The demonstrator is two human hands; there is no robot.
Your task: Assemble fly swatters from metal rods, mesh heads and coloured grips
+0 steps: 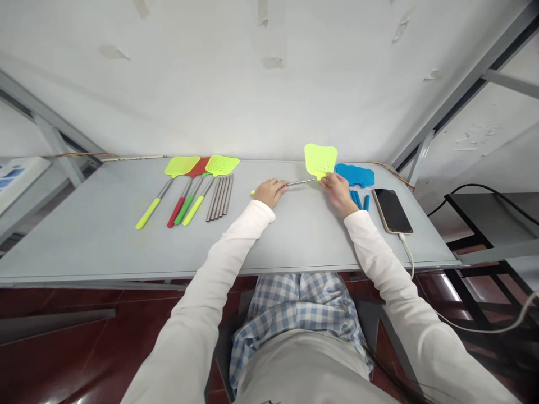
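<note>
Grey desk (pixel 105 247), work part-way along

A pale wall (pixel 269 101) marked with scraps of tape (pixel 273 63) is seen behind the desk, and a dark red floor (pixel 84 336) is seen below it. At the left, four swatters seem to be complete, each with its handle nearest: a yellow one (pixel 156 203), a red one (pixel 182 202), a green one (pixel 190 202) and a second yellow one (pixel 200 202). Their heads are overlapped in part at the far side. Just to their right, bare metal tubes (pixel 219 197) are laid side by side, fitted to nothing.

Near the middle, a thin metal rod (pixel 298 183) is held by the left hand (pixel 270 192), its fingers closed over it; a yellow handle end (pixel 253 192) is seen at that hand's left. The rod's free end is pointed right, toward a yellow head (pixel 320 159), whose neck is pinched in the fingers of the right hand (pixel 336 189). Whether rod and neck are touching cannot be told, but the head does not appear to be seated, so this swatter is judged unfinished.

At the right, blue head pieces (pixel 357 175) and short blue handles (pixel 366 202) are left loose, with no rod seen in them. A phone (pixel 393 210) with a white cable (pixel 407 249) is placed beside them.
</note>
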